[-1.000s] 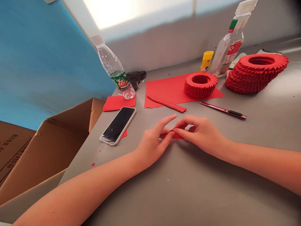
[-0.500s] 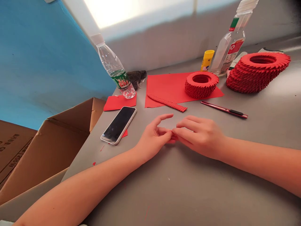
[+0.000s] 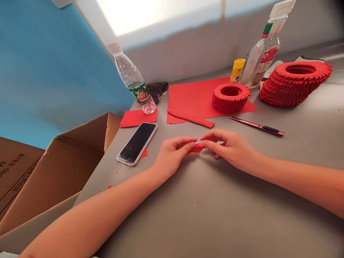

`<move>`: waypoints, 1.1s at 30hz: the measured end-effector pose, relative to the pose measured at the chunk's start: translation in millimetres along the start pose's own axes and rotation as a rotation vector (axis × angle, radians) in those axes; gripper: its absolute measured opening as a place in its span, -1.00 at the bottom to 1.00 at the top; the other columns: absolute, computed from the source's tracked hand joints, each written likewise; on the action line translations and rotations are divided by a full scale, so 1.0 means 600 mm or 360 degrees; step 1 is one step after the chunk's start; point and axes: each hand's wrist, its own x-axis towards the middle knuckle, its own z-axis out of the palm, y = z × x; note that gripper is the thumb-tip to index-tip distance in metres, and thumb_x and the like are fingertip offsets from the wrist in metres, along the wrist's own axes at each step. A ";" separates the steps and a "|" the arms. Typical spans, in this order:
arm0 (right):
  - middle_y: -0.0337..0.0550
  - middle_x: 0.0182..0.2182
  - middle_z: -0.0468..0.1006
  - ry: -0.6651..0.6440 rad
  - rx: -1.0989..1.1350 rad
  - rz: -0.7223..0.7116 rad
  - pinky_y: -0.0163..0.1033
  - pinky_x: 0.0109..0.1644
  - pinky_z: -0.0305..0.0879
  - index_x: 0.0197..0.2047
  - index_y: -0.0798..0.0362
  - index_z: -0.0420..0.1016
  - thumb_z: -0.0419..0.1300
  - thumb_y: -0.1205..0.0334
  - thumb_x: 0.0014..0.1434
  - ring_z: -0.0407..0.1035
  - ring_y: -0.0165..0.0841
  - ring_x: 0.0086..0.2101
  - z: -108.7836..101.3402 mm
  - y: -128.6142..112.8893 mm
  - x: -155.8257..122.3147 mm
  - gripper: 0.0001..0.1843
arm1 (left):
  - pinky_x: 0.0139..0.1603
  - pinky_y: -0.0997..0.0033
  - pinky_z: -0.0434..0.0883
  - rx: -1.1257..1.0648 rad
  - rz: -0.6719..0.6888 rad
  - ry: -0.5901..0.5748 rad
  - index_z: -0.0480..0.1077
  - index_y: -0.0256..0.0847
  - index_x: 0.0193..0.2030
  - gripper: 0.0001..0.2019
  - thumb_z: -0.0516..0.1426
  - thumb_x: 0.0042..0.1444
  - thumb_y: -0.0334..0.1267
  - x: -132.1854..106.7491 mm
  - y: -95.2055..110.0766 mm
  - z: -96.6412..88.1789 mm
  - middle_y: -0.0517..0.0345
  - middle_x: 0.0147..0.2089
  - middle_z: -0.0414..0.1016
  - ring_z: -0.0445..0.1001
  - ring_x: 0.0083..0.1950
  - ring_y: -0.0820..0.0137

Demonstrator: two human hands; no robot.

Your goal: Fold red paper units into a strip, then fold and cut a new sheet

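A small folded piece of red paper [image 3: 198, 147] is pinched between my two hands, just above the grey table. My left hand [image 3: 174, 153] grips its left end between thumb and fingers. At its right end, the thumb and fingertips of my right hand [image 3: 228, 145] close on the paper. Beyond my hands lies a slanting row of folded red paper pieces [image 3: 191, 118], partly over a red sheet [image 3: 188, 96]. A red ring of interlocked folded paper [image 3: 230, 97] rests on that sheet's right side.
A larger stack of red paper rings [image 3: 294, 84] stands at the right, near a clear bottle [image 3: 260, 61] and a yellow glue stick [image 3: 237, 71]. A utility knife [image 3: 257, 126] lies in front. To the left are a phone [image 3: 137, 144], a water bottle [image 3: 135, 82] and cardboard boxes [image 3: 61, 168].
My left index finger has come down from its raised position to the paper. My right fingers have opened out somewhat, and more of the folded red piece shows.
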 end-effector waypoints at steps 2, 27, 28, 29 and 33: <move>-0.20 -0.41 0.54 -0.0114 0.0117 0.0168 -0.34 -0.47 0.31 -0.31 0.05 0.50 0.08 0.01 0.10 0.37 -0.43 -0.48 -0.003 -0.003 0.003 -0.69 | -0.13 0.41 0.47 0.0058 0.0031 0.0033 0.48 -0.23 -0.22 -0.81 0.19 0.02 -0.22 0.000 0.000 0.000 0.15 -0.30 0.57 0.52 -0.20 0.37; -0.24 -0.41 0.55 -0.0047 0.0057 -0.0065 -0.32 -0.36 0.32 -0.26 0.03 0.45 0.13 0.20 0.07 0.40 -0.42 -0.42 -0.004 -0.001 0.004 -0.83 | -0.22 0.40 0.46 0.0272 0.0013 -0.0182 0.43 -0.29 -0.29 -0.80 0.15 0.04 -0.17 -0.001 0.004 -0.003 0.09 -0.34 0.53 0.50 -0.28 0.39; -0.24 -0.44 0.55 -0.0088 0.0101 0.0041 -0.32 -0.39 0.31 -0.29 0.04 0.46 0.14 0.16 0.05 0.40 -0.42 -0.44 -0.004 -0.004 0.005 -0.82 | -0.21 0.40 0.45 0.0286 0.0043 -0.0159 0.42 -0.28 -0.30 -0.81 0.15 0.05 -0.18 -0.002 0.005 -0.003 0.11 -0.34 0.53 0.50 -0.29 0.40; -0.24 -0.46 0.54 -0.0127 0.0117 0.0113 -0.33 -0.42 0.30 -0.35 0.05 0.48 0.15 0.13 0.04 0.39 -0.42 -0.46 -0.004 -0.006 0.005 -0.81 | -0.20 0.40 0.45 0.0302 0.0067 -0.0140 0.41 -0.27 -0.31 -0.82 0.15 0.05 -0.18 -0.003 0.005 -0.002 0.12 -0.35 0.52 0.49 -0.29 0.40; -0.25 -0.45 0.54 -0.0087 0.0081 0.0057 -0.34 -0.40 0.29 -0.41 0.04 0.48 0.11 0.15 0.07 0.39 -0.42 -0.44 0.000 -0.007 0.003 -0.82 | -0.19 0.39 0.44 0.0404 0.0074 -0.0102 0.38 -0.25 -0.32 -0.84 0.13 0.05 -0.19 -0.006 0.004 0.002 0.13 -0.34 0.51 0.49 -0.28 0.39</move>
